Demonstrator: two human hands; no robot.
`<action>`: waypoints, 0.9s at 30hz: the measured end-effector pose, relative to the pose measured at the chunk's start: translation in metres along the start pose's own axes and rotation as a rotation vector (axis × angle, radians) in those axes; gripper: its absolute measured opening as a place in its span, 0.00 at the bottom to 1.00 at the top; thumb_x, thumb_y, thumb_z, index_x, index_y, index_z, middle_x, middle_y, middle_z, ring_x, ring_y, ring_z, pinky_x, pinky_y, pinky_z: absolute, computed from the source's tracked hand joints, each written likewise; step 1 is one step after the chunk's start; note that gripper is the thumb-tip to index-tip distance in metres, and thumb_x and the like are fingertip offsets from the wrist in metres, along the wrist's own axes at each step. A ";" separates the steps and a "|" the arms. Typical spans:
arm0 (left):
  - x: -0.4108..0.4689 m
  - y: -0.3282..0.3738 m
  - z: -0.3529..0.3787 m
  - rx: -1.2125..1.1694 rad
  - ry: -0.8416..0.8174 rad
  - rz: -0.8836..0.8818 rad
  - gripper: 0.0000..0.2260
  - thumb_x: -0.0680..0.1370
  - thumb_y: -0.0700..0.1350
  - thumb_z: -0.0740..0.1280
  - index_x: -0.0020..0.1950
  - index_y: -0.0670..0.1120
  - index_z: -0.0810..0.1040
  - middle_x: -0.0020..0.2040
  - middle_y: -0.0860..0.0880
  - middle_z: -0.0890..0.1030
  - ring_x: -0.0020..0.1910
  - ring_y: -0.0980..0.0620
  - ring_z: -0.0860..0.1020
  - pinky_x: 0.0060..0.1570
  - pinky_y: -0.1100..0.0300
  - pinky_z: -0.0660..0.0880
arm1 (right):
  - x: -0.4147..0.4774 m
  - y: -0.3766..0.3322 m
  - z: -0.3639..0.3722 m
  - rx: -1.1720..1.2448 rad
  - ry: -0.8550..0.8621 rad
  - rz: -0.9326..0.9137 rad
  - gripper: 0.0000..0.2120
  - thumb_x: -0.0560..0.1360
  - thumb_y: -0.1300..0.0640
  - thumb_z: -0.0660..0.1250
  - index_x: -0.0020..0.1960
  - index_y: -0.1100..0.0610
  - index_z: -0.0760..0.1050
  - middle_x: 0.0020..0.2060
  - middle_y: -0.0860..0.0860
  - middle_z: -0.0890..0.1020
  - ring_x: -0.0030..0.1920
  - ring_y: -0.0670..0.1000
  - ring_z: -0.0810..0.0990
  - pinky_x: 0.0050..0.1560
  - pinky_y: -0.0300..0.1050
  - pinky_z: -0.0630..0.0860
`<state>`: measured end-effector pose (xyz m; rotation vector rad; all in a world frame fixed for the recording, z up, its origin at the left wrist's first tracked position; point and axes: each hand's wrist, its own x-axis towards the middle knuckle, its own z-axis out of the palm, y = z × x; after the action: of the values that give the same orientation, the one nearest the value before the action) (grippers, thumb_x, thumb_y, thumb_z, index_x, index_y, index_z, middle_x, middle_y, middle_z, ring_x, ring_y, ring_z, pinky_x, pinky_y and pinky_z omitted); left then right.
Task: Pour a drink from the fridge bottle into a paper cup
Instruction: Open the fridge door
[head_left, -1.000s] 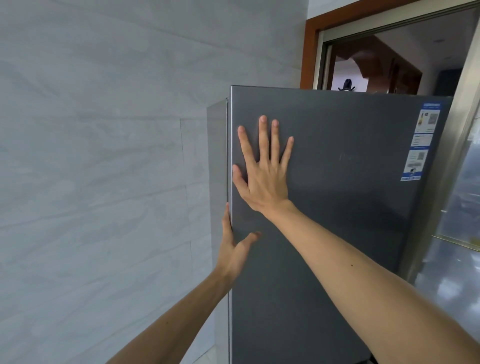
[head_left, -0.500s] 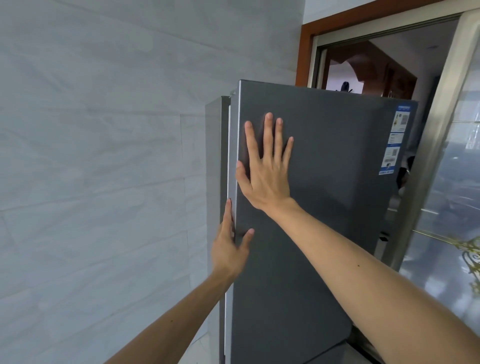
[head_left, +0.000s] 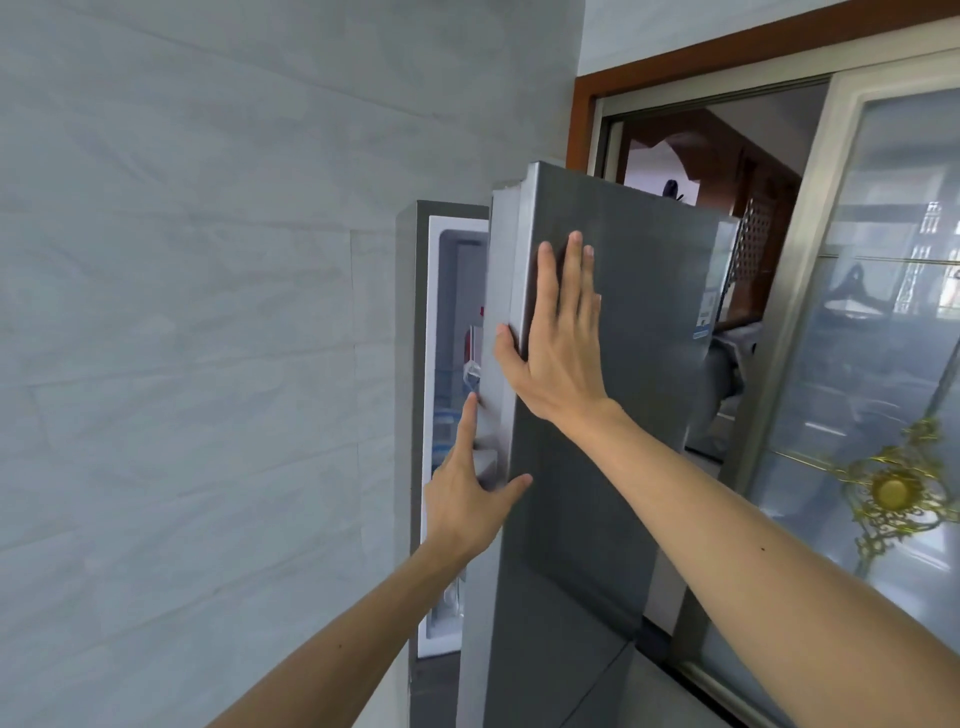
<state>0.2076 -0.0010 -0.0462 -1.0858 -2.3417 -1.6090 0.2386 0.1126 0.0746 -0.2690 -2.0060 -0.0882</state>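
Note:
The grey fridge door stands partly open, and a narrow gap shows the white interior. My left hand holds the door's left edge, fingers on the inner side and thumb on the front. My right hand lies flat on the door front with straight fingers, its thumb hooked over the same edge. Through the gap I see a red-and-white item and some clear packaging; I cannot make out a bottle. No paper cup is in view.
A pale tiled wall runs close along the fridge's left side. Right of the fridge is a wood-framed doorway and a sliding glass door with a gold ornament. The open door swings toward that side.
The fridge door has swung from shut to partly open, showing the interior. My left hand has moved with the door's edge; my right hand stays flat on the front.

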 end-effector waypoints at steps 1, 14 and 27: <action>-0.005 0.005 0.002 0.008 -0.012 0.007 0.48 0.72 0.57 0.75 0.75 0.70 0.39 0.76 0.55 0.69 0.57 0.46 0.81 0.60 0.53 0.79 | -0.004 0.004 -0.009 0.017 -0.002 -0.009 0.39 0.78 0.43 0.57 0.80 0.59 0.43 0.79 0.63 0.46 0.79 0.64 0.44 0.72 0.70 0.59; -0.080 0.068 0.033 0.181 -0.198 0.314 0.50 0.73 0.62 0.71 0.79 0.59 0.35 0.71 0.50 0.69 0.52 0.51 0.79 0.58 0.56 0.74 | -0.058 0.063 -0.136 -0.050 0.031 -0.032 0.41 0.77 0.45 0.59 0.79 0.62 0.43 0.79 0.61 0.53 0.77 0.60 0.58 0.65 0.46 0.64; -0.106 0.122 0.102 -0.082 -0.230 0.467 0.37 0.73 0.65 0.59 0.78 0.51 0.53 0.60 0.52 0.73 0.47 0.52 0.80 0.45 0.58 0.75 | -0.115 0.158 -0.245 -0.397 0.035 0.147 0.34 0.80 0.48 0.55 0.79 0.62 0.46 0.75 0.62 0.62 0.63 0.65 0.75 0.51 0.62 0.80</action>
<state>0.3902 0.0557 -0.0436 -1.7584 -1.9404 -1.4731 0.5376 0.2045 0.0695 -0.6617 -1.9152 -0.3961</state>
